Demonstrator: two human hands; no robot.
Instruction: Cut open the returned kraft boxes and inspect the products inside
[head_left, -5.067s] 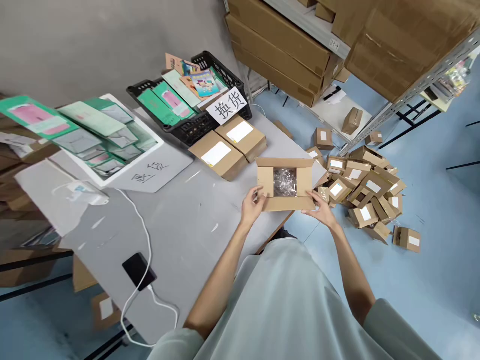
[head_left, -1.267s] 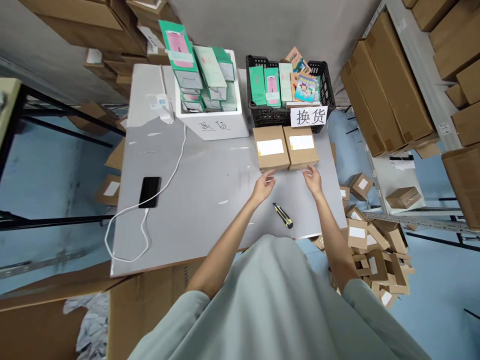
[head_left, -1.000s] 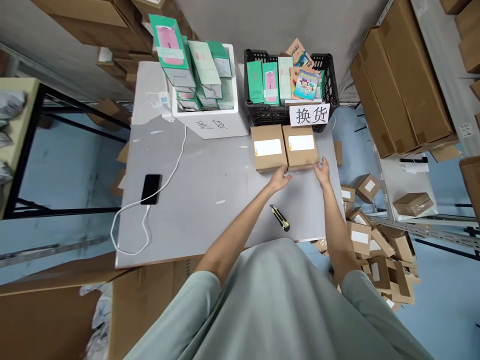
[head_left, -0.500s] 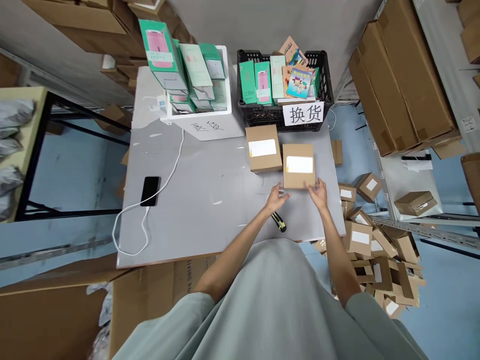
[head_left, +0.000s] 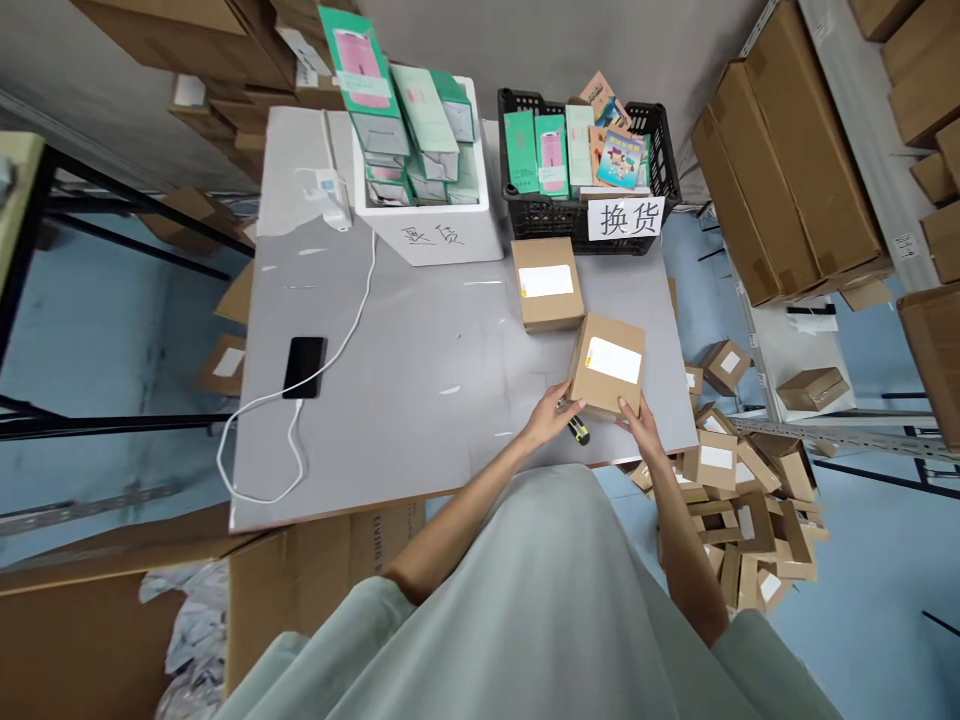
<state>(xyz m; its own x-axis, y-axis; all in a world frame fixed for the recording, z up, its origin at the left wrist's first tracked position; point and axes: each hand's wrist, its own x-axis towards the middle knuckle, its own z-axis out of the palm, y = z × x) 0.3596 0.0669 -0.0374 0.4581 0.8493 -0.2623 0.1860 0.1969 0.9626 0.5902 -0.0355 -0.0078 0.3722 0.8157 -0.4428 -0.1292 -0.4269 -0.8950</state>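
Your left hand (head_left: 551, 418) & right hand (head_left: 634, 424) grip the labelled carton (head_left: 609, 364) by its near corners, tilted, near table (head_left: 420, 400) edge, above the knife (head_left: 576, 428); 2nd carton (head_left: 547, 284) just beyond.

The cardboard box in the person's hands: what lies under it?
The left hand and right hand hold the box over the grey table; a utility knife pokes out beneath it, its other end covered.

Two labelled cartons (head_left: 609, 362) (head_left: 547, 284), one phone (head_left: 304, 366), one knife (head_left: 578, 431), one crate (head_left: 551, 216), one white bin (head_left: 480, 238).
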